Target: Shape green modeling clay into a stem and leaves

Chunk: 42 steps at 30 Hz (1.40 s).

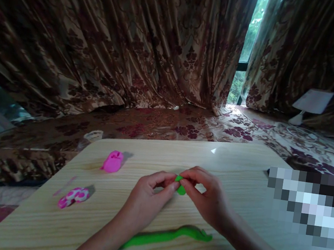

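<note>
Above the middle of the wooden table, my left hand point(153, 191) and my right hand point(206, 190) meet at the fingertips. Both pinch a small piece of bright green modelling clay point(182, 190), part of which hangs below the fingers. Nearer to me lies a long, uneven roll of green clay point(166, 236), with a ragged right end; my left forearm passes over its left end. To the left of my hands sit a lump of pink clay point(113, 161) with a hollow at its top and a pink-and-white patterned clay piece point(74, 198).
The pale wood-grain table point(103, 223) ends at a rounded far edge. A clear container point(92, 137) stands by its far left corner. A blurred-out patch point(307, 207) covers something at the right. Beyond are a patterned cover, a white lamp point(312, 101) and heavy curtains point(166, 38).
</note>
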{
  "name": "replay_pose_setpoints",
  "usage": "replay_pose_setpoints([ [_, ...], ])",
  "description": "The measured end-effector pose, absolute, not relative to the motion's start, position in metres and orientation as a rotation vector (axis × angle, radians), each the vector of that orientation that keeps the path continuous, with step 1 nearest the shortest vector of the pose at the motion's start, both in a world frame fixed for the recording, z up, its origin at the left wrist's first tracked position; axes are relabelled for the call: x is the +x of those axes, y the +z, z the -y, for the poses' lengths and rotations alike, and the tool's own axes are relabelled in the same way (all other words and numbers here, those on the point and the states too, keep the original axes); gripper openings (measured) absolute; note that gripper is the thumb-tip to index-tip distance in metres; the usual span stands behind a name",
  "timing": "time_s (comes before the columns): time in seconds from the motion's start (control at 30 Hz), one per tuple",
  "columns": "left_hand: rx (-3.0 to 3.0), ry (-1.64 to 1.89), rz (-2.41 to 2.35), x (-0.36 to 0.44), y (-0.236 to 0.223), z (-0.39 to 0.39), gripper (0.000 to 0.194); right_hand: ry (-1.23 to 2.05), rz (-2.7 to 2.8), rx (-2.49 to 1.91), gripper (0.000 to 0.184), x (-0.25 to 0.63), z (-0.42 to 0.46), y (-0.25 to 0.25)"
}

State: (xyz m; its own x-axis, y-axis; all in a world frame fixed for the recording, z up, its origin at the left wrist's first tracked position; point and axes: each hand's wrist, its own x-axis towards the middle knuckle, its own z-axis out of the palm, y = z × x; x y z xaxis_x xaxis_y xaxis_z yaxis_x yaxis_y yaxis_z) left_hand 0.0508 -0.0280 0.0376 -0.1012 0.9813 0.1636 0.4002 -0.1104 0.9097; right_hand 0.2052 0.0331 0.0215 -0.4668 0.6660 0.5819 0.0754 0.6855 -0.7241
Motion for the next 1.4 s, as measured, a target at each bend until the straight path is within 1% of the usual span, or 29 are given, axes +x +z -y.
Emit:
replay_pose_setpoints([
  [0.2, 1.583, 1.199, -1.576, 0.0521, 0.0364, 0.0272, 0.020, 0.777, 1.943, -0.598, 0.009, 0.2061, -0.0324, 0.0202],
  [0.37, 1.609, 1.179, -1.575, 0.0524, 0.0383, 0.0283, 0.016, 0.838, 1.980, -0.599, 0.014, 0.2081, -0.0333, 0.0223],
  [0.5, 1.546, 1.137, -1.500, 0.0526, 0.0381, 0.0280, 0.013, 0.739, 2.015, -0.577, 0.011, 0.2086, -0.0363, 0.0193],
  [0.6, 1.448, 1.123, -1.459, 0.0536, 0.0386, 0.0271, 0.015, 0.644, 2.048, -0.554, 0.010, 0.2088, -0.0369, 0.0175],
  [0.8, 1.410, 1.144, -1.483, 0.0541, 0.0415, 0.0268, 0.015, 0.568, 2.082, -0.513, 0.020, 0.2095, -0.0365, 0.0171],
  [0.97, 1.410, 1.106, -1.479, 0.0521, 0.0393, 0.0266, 0.018, 0.495, 2.130, -0.466, 0.016, 0.2115, -0.0377, 0.0189],
  [1.03, 1.391, 1.118, -1.483, 0.0515, 0.0371, 0.0263, 0.017, 0.474, 2.130, -0.460, 0.018, 0.2118, -0.0384, 0.0188],
  [1.13, 1.374, 1.141, -1.482, 0.0521, 0.0350, 0.0259, 0.016, 0.500, 2.095, -0.465, 0.022, 0.2116, -0.0388, 0.0181],
  [1.27, 1.377, 1.138, -1.491, 0.0542, 0.0360, 0.0259, 0.017, 0.582, 2.065, -0.481, 0.014, 0.2106, -0.0379, 0.0182],
  [1.4, 1.305, 1.186, -1.498, 0.0534, 0.0337, 0.0247, 0.015, 0.775, 1.931, -0.566, 0.025, 0.2085, -0.0373, 0.0153],
])
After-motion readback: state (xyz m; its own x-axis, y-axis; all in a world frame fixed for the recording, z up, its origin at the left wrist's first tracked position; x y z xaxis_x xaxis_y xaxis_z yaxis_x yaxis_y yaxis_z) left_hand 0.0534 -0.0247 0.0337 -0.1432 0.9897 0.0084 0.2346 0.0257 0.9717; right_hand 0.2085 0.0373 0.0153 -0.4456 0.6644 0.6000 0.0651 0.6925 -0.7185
